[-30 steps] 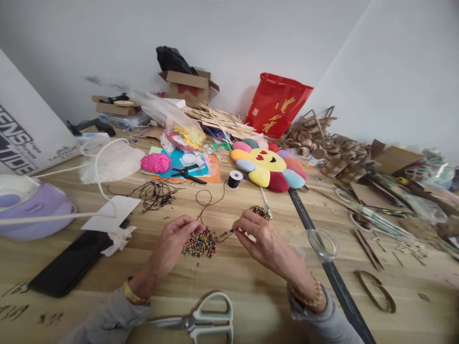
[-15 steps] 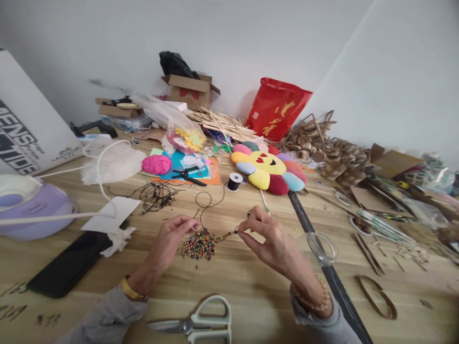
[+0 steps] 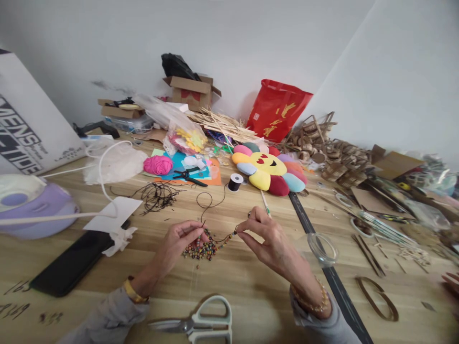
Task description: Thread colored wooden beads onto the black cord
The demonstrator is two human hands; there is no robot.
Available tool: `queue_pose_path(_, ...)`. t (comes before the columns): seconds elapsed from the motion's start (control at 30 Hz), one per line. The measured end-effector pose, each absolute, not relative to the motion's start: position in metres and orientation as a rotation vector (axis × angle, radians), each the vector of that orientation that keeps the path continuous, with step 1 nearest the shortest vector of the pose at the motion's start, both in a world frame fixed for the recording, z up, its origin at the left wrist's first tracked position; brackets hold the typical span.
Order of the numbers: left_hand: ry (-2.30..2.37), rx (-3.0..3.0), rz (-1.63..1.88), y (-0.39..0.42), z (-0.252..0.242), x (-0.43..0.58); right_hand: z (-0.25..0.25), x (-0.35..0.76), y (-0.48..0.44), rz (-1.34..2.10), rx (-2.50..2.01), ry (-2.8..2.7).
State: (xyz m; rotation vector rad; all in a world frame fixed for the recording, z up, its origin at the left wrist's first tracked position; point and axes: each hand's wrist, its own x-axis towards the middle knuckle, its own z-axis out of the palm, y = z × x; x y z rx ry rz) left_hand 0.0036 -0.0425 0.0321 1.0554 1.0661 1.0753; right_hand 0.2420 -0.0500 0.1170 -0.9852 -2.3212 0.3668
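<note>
My left hand [image 3: 181, 239] is closed in a pinch over a heap of small coloured beads [image 3: 201, 250] on the wooden table [image 3: 229, 282]. A thin black cord [image 3: 211, 203] passes through its fingertips. My right hand [image 3: 267, 239] pinches the other end of the same cord, where a few beads [image 3: 229, 237] are strung between the two hands. The cord loops back toward a black spool [image 3: 235, 182].
White-handled scissors [image 3: 201, 321] lie near the front edge. A black phone [image 3: 70, 265], a purple device [image 3: 34, 210] and a tangle of black cord [image 3: 156, 195] sit left. A flower cushion [image 3: 267, 168], a glass jar [image 3: 322, 246], a black ruler [image 3: 322, 263] and cardboard scraps fill the right.
My left hand has moved right and down onto the bead heap. The strung cord between the hands sags lower. The right hand stays nearly still.
</note>
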Motion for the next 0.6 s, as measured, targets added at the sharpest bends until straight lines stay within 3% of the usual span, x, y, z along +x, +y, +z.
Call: queue_pose_path(0.6,0.982,1.257,0.933,-0.045,0.029,0.005,0.119,0.238,-0.053,0.464,-0.959,-2.420)
